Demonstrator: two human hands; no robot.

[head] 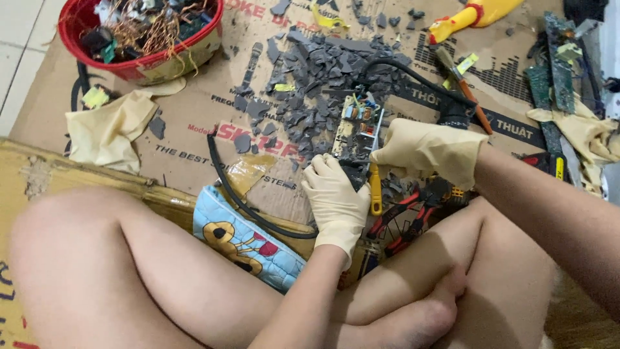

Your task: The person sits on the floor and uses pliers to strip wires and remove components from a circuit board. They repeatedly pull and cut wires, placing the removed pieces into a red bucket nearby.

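Observation:
A small circuit board [357,128] with coloured parts and a black cable [413,76] lies on cardboard in front of me. My left hand [334,197], in a cream rubber glove, grips the board's near end. My right hand [426,150], gloved too, is closed on a tool with a yellow handle [375,187] held against the board's right edge. Grey plastic shards [310,90] are scattered around and beyond the board.
A red bowl [141,63] of copper wire and scrap sits far left. Red-handled pliers [407,216] lie by my knee. A screwdriver [466,87], a yellow rubber toy [468,16] and green boards [555,71] lie right. A crumpled cream glove [106,129] lies left.

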